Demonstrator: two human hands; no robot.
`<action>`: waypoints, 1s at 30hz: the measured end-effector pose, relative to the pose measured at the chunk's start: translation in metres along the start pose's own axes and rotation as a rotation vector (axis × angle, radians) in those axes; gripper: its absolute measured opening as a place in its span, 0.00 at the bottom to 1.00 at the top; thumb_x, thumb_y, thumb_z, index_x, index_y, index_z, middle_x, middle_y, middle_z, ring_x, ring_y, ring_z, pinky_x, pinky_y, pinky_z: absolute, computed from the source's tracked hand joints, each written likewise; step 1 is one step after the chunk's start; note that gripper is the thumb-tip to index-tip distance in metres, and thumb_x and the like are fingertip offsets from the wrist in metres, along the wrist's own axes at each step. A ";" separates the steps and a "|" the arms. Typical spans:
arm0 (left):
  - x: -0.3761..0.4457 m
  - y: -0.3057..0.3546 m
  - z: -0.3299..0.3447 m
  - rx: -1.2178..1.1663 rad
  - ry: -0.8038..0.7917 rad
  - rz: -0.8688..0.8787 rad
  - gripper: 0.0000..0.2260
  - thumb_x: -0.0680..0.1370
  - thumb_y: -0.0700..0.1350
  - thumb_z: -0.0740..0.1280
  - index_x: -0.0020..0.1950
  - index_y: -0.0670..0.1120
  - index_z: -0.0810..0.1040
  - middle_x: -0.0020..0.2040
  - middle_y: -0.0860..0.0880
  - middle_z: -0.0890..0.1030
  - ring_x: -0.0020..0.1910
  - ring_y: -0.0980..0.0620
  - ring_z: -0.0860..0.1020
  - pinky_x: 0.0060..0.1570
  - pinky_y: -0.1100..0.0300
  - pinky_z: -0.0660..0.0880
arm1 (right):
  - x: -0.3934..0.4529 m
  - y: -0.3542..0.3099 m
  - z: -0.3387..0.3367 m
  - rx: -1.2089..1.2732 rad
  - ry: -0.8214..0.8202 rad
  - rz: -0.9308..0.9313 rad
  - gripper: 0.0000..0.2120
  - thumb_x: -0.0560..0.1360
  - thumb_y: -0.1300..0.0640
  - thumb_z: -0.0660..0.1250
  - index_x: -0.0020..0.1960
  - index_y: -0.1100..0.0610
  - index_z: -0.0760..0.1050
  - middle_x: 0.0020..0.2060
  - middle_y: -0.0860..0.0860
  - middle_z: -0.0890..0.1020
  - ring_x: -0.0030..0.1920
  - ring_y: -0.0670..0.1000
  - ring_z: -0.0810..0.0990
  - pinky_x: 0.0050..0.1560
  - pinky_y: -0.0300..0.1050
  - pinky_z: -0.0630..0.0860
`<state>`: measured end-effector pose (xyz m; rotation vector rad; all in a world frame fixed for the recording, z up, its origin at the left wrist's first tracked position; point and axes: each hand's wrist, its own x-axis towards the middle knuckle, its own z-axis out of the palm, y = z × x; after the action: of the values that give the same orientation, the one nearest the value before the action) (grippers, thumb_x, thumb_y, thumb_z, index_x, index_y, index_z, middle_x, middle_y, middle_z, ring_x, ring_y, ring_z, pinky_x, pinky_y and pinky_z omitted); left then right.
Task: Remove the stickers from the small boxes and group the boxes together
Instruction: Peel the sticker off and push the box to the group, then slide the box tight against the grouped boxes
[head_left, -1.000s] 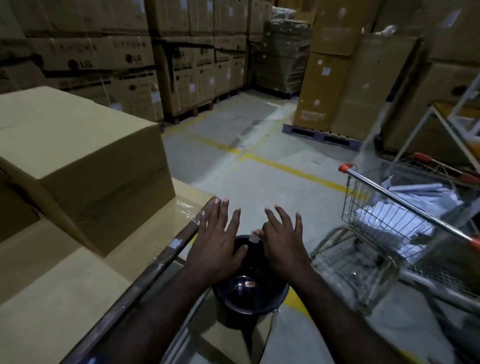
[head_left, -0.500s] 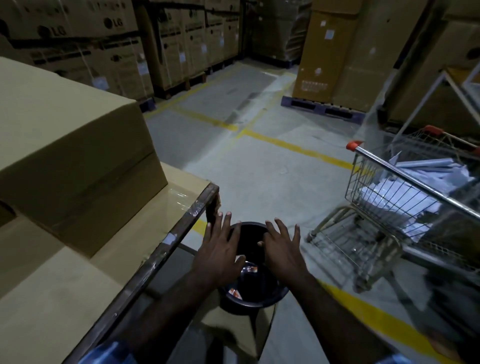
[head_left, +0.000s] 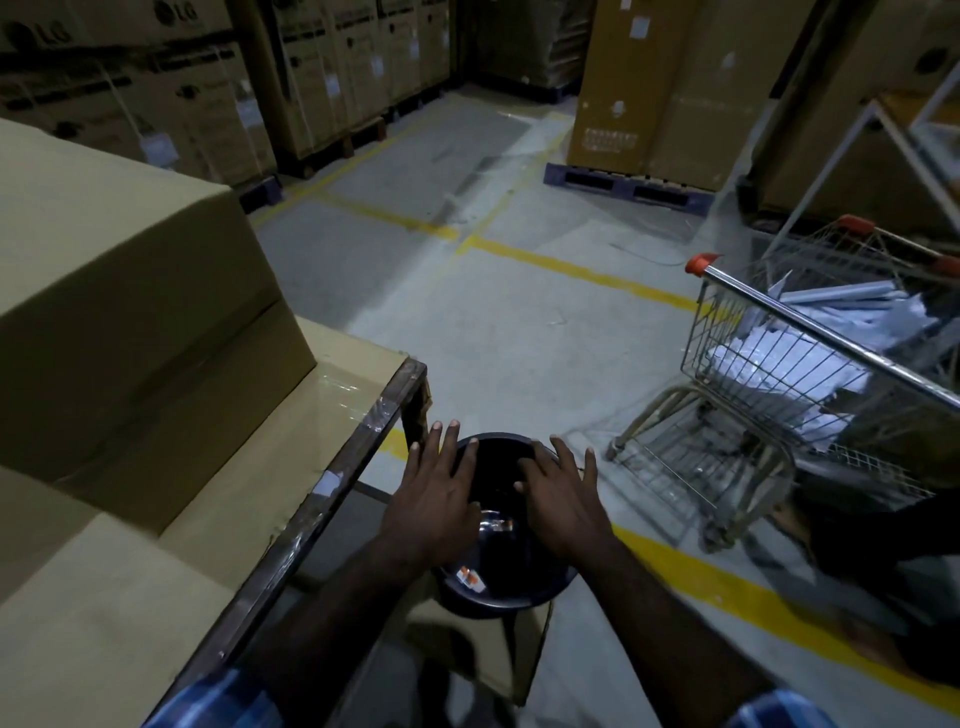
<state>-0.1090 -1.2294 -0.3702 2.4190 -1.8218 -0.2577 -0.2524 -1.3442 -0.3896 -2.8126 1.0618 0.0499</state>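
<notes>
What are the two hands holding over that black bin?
Nothing. The left hand and right hand are both spread flat, fingers straight, above the round black plastic bin. Small white and orange scraps lie inside it.

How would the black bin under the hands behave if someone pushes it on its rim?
The black bin looks like thin glossy plastic, holding only a few scraps, so it is probably light. It seems to stand on a cardboard piece, so it may slide or tip easily. Both hands, left hand and right hand, hover open above it.
</notes>
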 end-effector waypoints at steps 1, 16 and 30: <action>0.000 0.001 -0.001 0.002 -0.006 -0.003 0.33 0.79 0.52 0.57 0.79 0.44 0.47 0.79 0.41 0.40 0.77 0.41 0.37 0.74 0.45 0.40 | 0.000 0.001 -0.001 0.015 0.014 -0.003 0.20 0.81 0.50 0.56 0.71 0.53 0.65 0.77 0.52 0.60 0.78 0.57 0.49 0.72 0.66 0.43; -0.032 0.013 -0.041 -0.092 0.175 -0.138 0.32 0.82 0.55 0.54 0.79 0.47 0.42 0.79 0.44 0.38 0.76 0.47 0.34 0.74 0.47 0.39 | 0.007 -0.016 -0.050 0.165 0.225 -0.170 0.24 0.80 0.45 0.50 0.71 0.54 0.68 0.75 0.57 0.64 0.76 0.60 0.57 0.73 0.60 0.57; -0.166 -0.026 -0.131 -0.092 0.524 -0.263 0.31 0.80 0.59 0.49 0.80 0.49 0.47 0.80 0.48 0.42 0.78 0.50 0.38 0.74 0.51 0.43 | -0.026 -0.153 -0.142 0.400 0.599 -0.498 0.18 0.80 0.53 0.57 0.64 0.60 0.75 0.68 0.60 0.74 0.70 0.61 0.68 0.68 0.59 0.67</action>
<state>-0.1030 -1.0655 -0.2342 2.3599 -1.2454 0.2490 -0.1732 -1.2331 -0.2300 -2.6579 0.3368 -0.9813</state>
